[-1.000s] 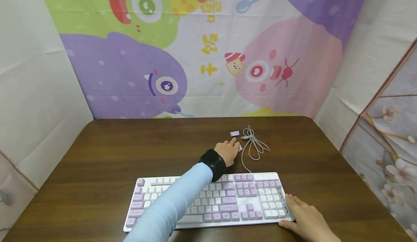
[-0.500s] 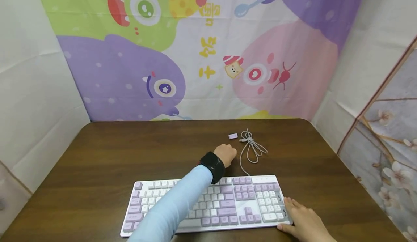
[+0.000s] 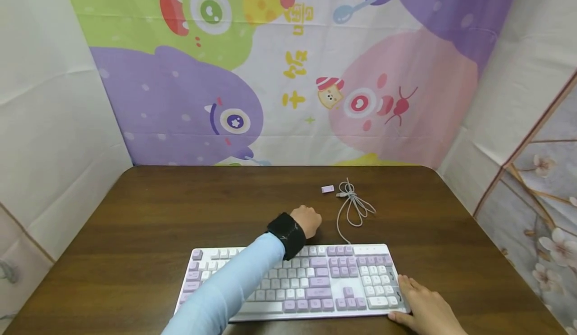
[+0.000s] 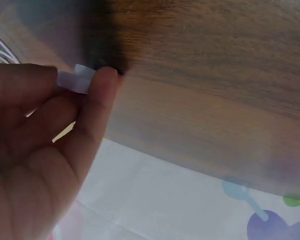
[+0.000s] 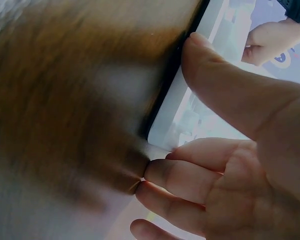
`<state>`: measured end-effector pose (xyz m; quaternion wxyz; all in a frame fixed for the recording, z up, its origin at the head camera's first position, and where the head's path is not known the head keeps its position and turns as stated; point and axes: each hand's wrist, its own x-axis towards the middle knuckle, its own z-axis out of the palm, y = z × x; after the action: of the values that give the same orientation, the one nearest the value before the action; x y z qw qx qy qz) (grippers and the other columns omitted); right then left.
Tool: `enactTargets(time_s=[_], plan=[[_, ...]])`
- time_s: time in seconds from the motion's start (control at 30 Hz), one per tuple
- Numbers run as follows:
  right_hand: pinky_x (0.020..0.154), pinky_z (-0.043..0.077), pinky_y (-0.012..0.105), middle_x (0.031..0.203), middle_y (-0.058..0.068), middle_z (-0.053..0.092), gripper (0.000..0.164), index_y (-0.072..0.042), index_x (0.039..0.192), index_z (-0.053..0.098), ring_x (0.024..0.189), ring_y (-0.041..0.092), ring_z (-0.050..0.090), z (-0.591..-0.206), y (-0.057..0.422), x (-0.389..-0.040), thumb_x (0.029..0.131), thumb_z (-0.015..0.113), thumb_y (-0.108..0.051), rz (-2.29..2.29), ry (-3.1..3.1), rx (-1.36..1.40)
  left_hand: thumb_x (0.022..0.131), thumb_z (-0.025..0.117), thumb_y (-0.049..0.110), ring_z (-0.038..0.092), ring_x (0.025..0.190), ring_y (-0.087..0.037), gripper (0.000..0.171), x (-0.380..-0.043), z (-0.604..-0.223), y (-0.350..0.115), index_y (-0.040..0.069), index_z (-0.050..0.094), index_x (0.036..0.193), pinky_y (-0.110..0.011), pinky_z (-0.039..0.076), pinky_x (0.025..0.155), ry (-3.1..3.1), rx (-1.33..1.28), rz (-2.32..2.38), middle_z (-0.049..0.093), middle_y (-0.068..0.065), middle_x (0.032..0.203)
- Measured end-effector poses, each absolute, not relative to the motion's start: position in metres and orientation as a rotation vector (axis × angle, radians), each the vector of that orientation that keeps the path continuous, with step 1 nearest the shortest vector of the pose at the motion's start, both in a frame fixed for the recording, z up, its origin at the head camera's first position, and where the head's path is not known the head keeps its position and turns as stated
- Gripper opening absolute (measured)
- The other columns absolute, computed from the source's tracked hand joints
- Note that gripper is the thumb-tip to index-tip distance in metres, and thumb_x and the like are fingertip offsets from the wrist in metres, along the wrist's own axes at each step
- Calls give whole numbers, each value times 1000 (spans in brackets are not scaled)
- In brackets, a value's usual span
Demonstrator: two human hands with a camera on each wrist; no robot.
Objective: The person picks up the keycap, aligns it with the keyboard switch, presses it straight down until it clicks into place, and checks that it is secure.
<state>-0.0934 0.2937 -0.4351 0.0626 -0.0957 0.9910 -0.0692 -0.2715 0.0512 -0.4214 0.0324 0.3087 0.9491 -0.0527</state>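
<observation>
Covering the far side: a cartoon-printed cloth [image 3: 288, 144], its lower edge along the back of the desk. Dark brown wood-grain desk [image 3: 135, 225] below, rounded at both far corners. Keyboard [image 3: 295, 285], white and pale purple, lies flat on the near part, its left half partly covered by an arm in a light blue sleeve [image 3: 221, 292].

Right hand [image 3: 425, 307] at the keyboard's near right corner: thumb against the near edge, fingers extended along the right side, gripping nothing small. Left hand [image 3: 308, 221] just beyond the keyboard's far edge, over the desk, fingers bent under and hidden from above; black wristband [image 3: 287, 235] at its wrist.

Pale cable [image 3: 351, 195] tied in loops, far right of the left hand, one strand running to the keyboard's far edge. Loose purple block [image 3: 327, 189] on the desk, just left of the cable's plug.

Smallest, held piece [image 4: 76, 80], pale purple: left wrist view shows it pinched between two of the left hand's fingertips, out from the palm, both tips touching it.
</observation>
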Motion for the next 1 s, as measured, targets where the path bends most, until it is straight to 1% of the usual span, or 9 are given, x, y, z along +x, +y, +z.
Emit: enactTargets(time_s=[0.13,0.27,0.33,0.47,0.53,0.6,0.73,0.9,1.0], plan=[[86,47,53,122,31,55,80,13,121,51,112,44,56,-437,295,-91,70,73,-43,-214,2981,-281,85,60,9,66,83,-24,13,-269,-426,51,14,72,89,-36,55,65,2966,1005,-115,71,-5,94],[87,46,54,124,32,55,80,14,122,50,113,44,55,-437,298,-89,70,72,-44,-219,2957,-259,83,62,5,68,78,-23,13,-269,-426,54,13,72,83,-35,55,61,3012,1037,-68,72,-5,88],[87,47,53,123,32,55,80,14,122,51,112,44,55,-437,299,-88,71,72,-44,-216,2961,-254,82,62,6,68,76,-22,13,-268,-425,57,14,72,81,-34,55,60,3045,1041,-93,72,-4,87],[84,48,52,121,31,57,80,13,121,51,110,43,57,-437,301,-86,70,72,-45,-187,3011,-275,78,66,11,67,73,-21,8,-262,-416,66,16,70,75,-34,54,56,3103,1076,-113,71,-2,82],[83,48,51,119,30,58,80,13,120,52,108,42,59,-437,301,-85,70,72,-46,-175,3050,-291,76,68,13,66,71,-20,5,-254,-406,75,16,67,72,-33,53,55,3096,1134,-67,70,-1,79],[81,49,50,118,28,60,79,12,119,54,106,40,60,-436,301,-84,69,73,-46,-164,3087,-307,74,69,13,65,70,-19,7,-243,-396,86,16,65,69,-32,52,54,3065,1229,0,68,0,76],[78,49,51,116,25,62,77,10,118,56,102,38,62,-435,297,-85,67,74,-45,-169,3129,-322,73,70,15,64,69,-14,9,-215,-385,112,17,63,69,-28,51,55,2955,1388,90,67,2,74],[80,48,53,120,26,59,77,9,121,54,103,39,62,-432,293,-87,69,73,-45,-210,3080,-302,74,72,20,62,67,-9,7,-188,-390,143,22,65,73,-22,50,56,2907,1444,103,67,7,74],[81,48,51,120,25,60,80,8,124,52,102,38,63,-431,292,-88,69,74,-45,-256,3057,-282,75,70,22,61,65,-6,7,-178,-395,158,24,64,71,-21,50,57,2906,1499,93,65,9,71]])
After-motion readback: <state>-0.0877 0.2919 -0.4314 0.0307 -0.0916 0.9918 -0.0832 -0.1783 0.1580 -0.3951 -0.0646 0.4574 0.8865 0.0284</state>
